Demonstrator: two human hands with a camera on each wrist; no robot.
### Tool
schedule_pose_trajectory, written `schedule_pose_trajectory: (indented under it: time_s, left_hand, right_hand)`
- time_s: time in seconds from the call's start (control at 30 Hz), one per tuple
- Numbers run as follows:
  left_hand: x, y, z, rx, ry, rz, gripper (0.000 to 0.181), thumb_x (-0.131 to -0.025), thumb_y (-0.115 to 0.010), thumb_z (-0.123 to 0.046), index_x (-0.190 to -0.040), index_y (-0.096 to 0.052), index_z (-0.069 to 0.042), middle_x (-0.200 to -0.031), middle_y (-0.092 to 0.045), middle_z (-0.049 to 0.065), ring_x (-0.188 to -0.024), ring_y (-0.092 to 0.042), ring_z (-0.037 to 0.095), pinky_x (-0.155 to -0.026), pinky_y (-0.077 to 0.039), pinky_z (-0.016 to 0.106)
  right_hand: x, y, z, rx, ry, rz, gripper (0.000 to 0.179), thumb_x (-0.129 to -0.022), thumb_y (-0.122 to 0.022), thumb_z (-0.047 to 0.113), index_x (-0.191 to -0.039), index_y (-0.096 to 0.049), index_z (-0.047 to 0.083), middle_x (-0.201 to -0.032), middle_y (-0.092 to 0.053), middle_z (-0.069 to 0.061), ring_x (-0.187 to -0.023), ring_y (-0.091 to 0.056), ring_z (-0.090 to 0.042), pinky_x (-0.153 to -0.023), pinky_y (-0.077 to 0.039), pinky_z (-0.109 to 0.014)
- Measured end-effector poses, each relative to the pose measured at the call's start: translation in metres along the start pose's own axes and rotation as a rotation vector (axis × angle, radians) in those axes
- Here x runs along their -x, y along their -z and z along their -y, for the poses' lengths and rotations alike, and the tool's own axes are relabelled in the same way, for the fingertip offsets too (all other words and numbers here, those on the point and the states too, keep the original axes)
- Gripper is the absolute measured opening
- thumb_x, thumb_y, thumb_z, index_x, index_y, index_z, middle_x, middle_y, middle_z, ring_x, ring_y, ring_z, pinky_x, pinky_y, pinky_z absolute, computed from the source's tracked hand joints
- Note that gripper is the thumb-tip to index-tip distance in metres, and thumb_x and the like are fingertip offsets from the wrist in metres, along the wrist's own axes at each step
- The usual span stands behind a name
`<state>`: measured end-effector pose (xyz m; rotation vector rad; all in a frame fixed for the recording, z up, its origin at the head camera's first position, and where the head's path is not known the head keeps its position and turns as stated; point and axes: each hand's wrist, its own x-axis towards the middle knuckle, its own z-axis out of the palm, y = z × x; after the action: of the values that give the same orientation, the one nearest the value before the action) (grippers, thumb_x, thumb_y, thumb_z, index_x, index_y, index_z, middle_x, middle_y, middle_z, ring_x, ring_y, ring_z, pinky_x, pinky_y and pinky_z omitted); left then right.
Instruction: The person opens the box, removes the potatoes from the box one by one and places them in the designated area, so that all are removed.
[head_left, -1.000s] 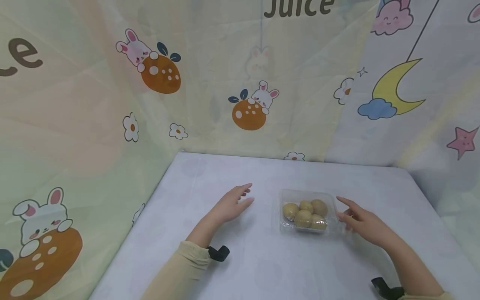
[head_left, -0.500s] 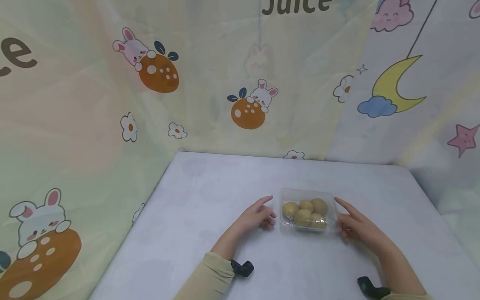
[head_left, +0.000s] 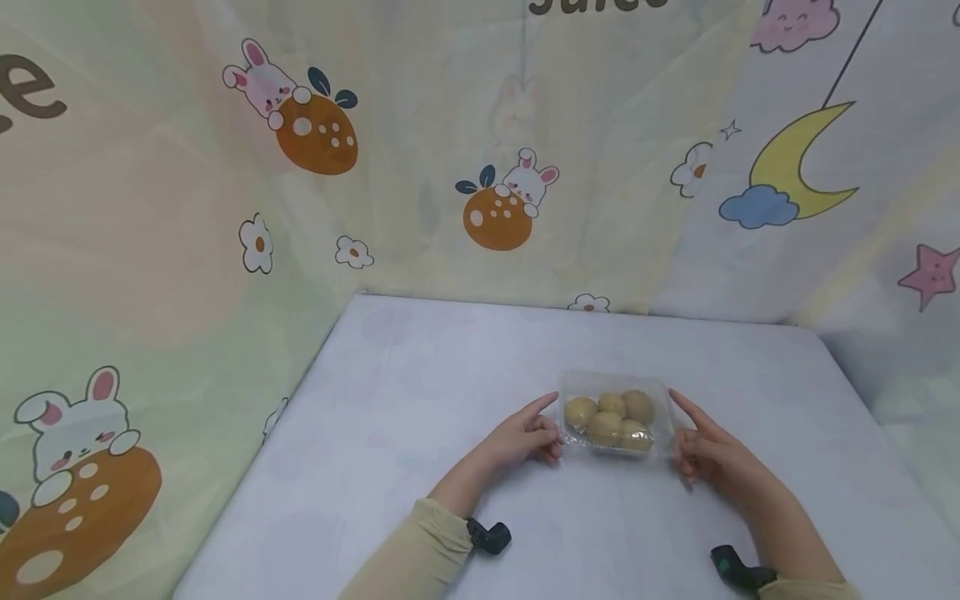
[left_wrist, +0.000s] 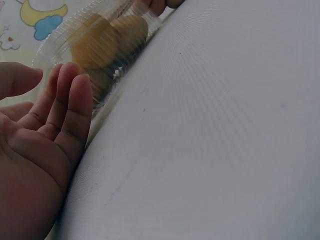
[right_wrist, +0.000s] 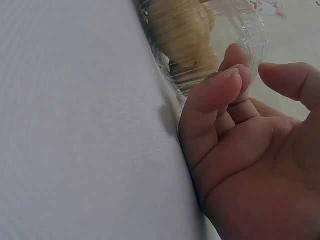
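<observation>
Flanking a clear plastic clamshell box [head_left: 615, 415] from both sides, the two hands are resting on the pale desk [head_left: 420, 392] in the head view. The box is sitting a little right of the desk's middle, holding several brownish round fruits [head_left: 609, 415], with its long axis running from nine to three o'clock. The left hand [head_left: 525, 436] is lying at the box's nine o'clock, index finger stretched toward the near-left corner and seeming just to be meeting the rim; the right hand [head_left: 708, 450] is lying at three o'clock, index finger pointing along the right edge. Both are about equally near, each forearm angling in from six o'clock in a beige sleeve [head_left: 408, 558]. Printed curtains [head_left: 315, 133] with rabbits and a moon are hanging behind.

Looking from the left wrist, the left hand [left_wrist: 40, 135] is showing a released grip: fingers straight and together, thumb apart, palm facing the box [left_wrist: 100, 47], fingertips just beside its ribbed wall, holding nothing.

Looking from the right wrist, the right hand [right_wrist: 250, 145] is loosely cupping, fingers gently bent and thumb spread, the fingertips [right_wrist: 225, 82] standing just beside the box [right_wrist: 200, 45]. Whether they are touching the plastic cannot be told; the grip is not closing round anything.
</observation>
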<state>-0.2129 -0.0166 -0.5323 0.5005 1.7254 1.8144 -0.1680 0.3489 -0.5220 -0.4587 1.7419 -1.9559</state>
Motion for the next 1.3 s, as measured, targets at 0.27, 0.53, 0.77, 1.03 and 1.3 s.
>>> schedule_pose_trajectory:
  time_s: [0.27, 0.53, 0.77, 1.03, 1.3]
  left_hand:
    - [0.000, -0.003, 0.000, -0.019, 0.007, -0.016, 0.073, -0.096, -0.060, -0.009, -0.158, -0.023, -0.025, -0.098, -0.064, 0.000, -0.081, -0.067, 0.013, -0.076, -0.057, 0.029]
    - [-0.002, -0.004, 0.001, -0.014, 0.012, -0.004, 0.078, -0.095, -0.062, -0.008, -0.158, -0.021, -0.026, -0.097, -0.063, 0.000, -0.081, -0.065, 0.013, -0.074, -0.055, 0.026]
    - [-0.002, -0.008, 0.001, -0.009, 0.009, -0.023, 0.077, -0.096, -0.061, -0.007, -0.159, -0.020, -0.025, -0.094, -0.062, -0.001, -0.079, -0.064, 0.012, -0.071, -0.054, 0.025]
    - [-0.002, -0.012, -0.002, -0.035, 0.023, -0.070, 0.076, -0.095, -0.061, -0.003, -0.158, -0.022, -0.023, -0.092, -0.062, -0.002, -0.077, -0.064, 0.012, -0.070, -0.054, 0.025]
    - [-0.005, -0.013, -0.002, 0.009, 0.010, -0.067, 0.077, -0.094, -0.059, 0.002, -0.158, -0.020, -0.018, -0.089, -0.062, -0.003, -0.076, -0.063, 0.010, -0.070, -0.053, 0.023]
  right_hand:
    - [0.000, 0.002, -0.002, 0.028, -0.003, 0.026, 0.083, -0.102, -0.039, -0.003, -0.157, 0.014, 0.027, -0.091, -0.060, 0.003, -0.072, -0.058, -0.006, -0.063, -0.053, -0.026]
    - [0.000, 0.004, -0.003, 0.017, 0.005, 0.044, 0.084, -0.101, -0.039, -0.006, -0.157, 0.014, 0.028, -0.092, -0.059, 0.001, -0.071, -0.054, -0.007, -0.062, -0.052, -0.027]
    - [-0.002, 0.002, -0.006, -0.003, 0.078, 0.023, 0.080, -0.101, -0.038, -0.008, -0.159, 0.008, 0.022, -0.088, -0.057, 0.003, -0.063, -0.033, -0.028, -0.054, -0.033, -0.039]
    - [-0.003, -0.001, -0.007, -0.088, 0.101, 0.023, 0.079, -0.100, -0.034, -0.011, -0.159, 0.008, 0.021, -0.089, -0.058, 0.003, -0.063, -0.030, -0.027, -0.055, -0.026, -0.040]
    - [-0.005, -0.003, -0.007, -0.155, 0.162, 0.100, 0.078, -0.099, -0.026, -0.015, -0.158, 0.011, 0.019, -0.091, -0.057, 0.001, -0.066, -0.028, -0.027, -0.057, -0.025, -0.041]
